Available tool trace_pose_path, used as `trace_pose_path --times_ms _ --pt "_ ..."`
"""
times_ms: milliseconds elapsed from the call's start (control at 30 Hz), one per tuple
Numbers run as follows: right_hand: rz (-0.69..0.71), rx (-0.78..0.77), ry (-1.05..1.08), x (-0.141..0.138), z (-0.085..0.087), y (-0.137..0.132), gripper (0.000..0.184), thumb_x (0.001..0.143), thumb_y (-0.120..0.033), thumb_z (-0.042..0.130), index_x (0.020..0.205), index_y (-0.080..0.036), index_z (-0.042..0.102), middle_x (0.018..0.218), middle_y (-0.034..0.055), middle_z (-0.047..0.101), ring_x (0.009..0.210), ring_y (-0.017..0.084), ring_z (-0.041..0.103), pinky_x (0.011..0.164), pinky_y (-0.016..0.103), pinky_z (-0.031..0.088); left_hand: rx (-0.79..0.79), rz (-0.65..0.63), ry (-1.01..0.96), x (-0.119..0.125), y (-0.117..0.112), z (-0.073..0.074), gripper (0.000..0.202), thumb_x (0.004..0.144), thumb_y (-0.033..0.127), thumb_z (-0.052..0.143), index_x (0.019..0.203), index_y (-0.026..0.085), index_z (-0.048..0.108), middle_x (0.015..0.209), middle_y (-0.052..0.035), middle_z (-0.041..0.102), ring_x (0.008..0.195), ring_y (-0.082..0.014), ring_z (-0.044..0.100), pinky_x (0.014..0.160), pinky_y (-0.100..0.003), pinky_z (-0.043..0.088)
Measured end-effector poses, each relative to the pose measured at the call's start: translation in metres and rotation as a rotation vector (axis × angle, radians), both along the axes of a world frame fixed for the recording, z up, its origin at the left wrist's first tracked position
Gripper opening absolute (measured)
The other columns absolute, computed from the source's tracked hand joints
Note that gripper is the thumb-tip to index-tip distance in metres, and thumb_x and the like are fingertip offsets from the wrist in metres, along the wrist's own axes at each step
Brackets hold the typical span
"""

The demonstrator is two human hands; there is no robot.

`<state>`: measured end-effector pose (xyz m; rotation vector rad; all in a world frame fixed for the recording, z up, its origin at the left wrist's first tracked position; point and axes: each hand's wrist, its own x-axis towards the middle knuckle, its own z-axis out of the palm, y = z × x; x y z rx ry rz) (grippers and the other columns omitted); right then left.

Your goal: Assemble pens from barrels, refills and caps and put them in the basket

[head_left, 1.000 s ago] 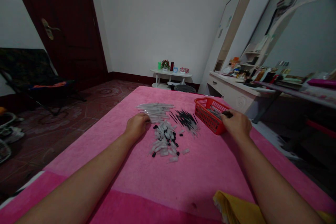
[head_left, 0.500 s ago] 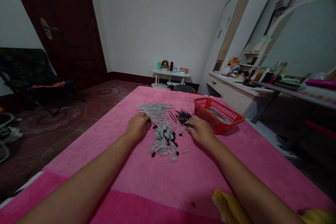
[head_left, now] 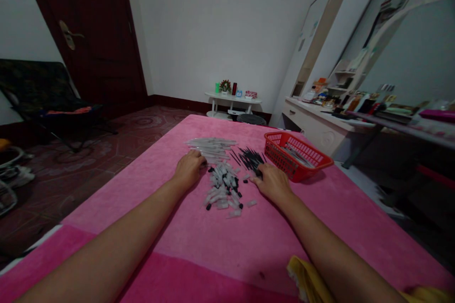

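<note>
My left hand (head_left: 190, 169) rests with curled fingers beside the left edge of a pile of clear pen caps (head_left: 221, 194). Something dark shows at its fingertips, too small to name. Just beyond it lies a row of whitish pen barrels (head_left: 211, 144). On the other side, my right hand (head_left: 275, 182) pinches at the near end of a bunch of thin black pen refills (head_left: 249, 157); dark material shows between thumb and fingers, though how many refills it holds is unclear. Small black pieces are mixed among the clear caps.
A red plastic basket (head_left: 298, 156) with long thin items inside stands beyond my right hand. Pink cloth (head_left: 213, 241) covers the table. A yellow cloth (head_left: 309, 279) lies by my right forearm. A dressing table (head_left: 316, 116) stands at the right.
My right hand has drawn back slightly from over the black refills, and its thumb and fingers now show around their near end. My left hand stays by the caps. The view has shifted slightly.
</note>
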<state>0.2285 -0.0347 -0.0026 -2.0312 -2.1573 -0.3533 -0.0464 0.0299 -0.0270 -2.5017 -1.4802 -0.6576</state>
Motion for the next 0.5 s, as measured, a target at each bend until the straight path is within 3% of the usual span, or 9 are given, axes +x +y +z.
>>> trace_pose_path --times_ms 167,333,500 --pt "-0.038 -0.030 -0.016 -0.003 0.001 -0.001 0.018 0.084 -0.033 0.056 0.090 -0.018 0.064 0.095 0.0091 0.068 0.086 0.023 0.064 0.069 0.029 0.040 0.006 -0.001 -0.016 0.000 -0.001 0.000 0.007 0.075 0.020 0.060 0.079 0.019 0.065 0.092 -0.0085 0.062 0.091 -0.0228 0.055 0.076 -0.032 0.044" --pt "-0.070 -0.008 0.021 0.000 0.005 -0.002 0.018 0.084 -0.027 0.052 0.088 -0.017 0.066 0.093 0.0116 0.069 0.087 0.024 0.065 0.070 0.030 0.040 0.032 -0.006 -0.059 0.001 -0.003 0.002 0.008 0.075 0.017 0.057 0.082 0.019 0.062 0.088 -0.0077 0.063 0.088 -0.0236 0.055 0.073 -0.033 0.045" --pt "-0.032 0.082 0.206 0.006 0.016 -0.001 0.016 0.085 -0.029 0.054 0.089 -0.020 0.066 0.087 0.0077 0.071 0.084 0.022 0.065 0.067 0.028 0.038 0.070 -0.025 -0.271 -0.001 -0.001 0.000 0.021 0.075 0.009 0.051 0.091 0.019 0.061 0.092 -0.0065 0.065 0.092 -0.0225 0.056 0.076 -0.032 0.045"
